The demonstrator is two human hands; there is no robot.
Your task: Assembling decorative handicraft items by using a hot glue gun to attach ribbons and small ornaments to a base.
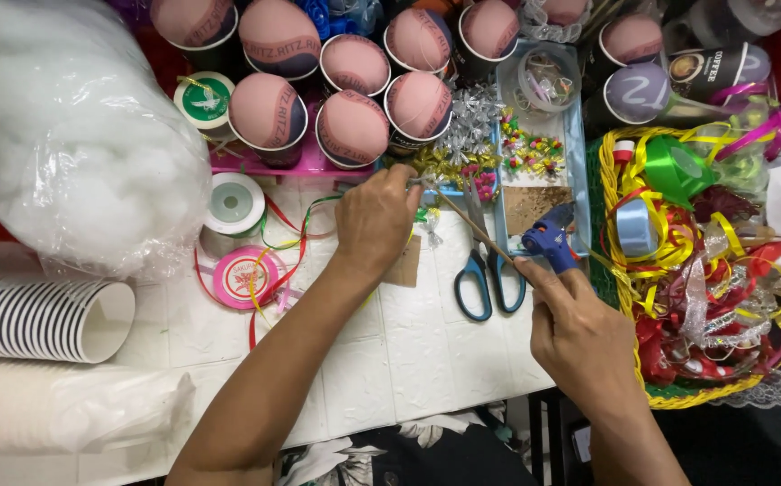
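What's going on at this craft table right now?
A person works over a white brick-patterned tabletop. The left hand pinches the top end of a thin wooden stick near the small glittery flower decorations, while the right hand holds the stick's lower end. Blue-handled scissors and a blue glue gun lie just beside the stick. Paper cups capped with pink domes stand behind, and a yellow basket of ribbons sits to the right.
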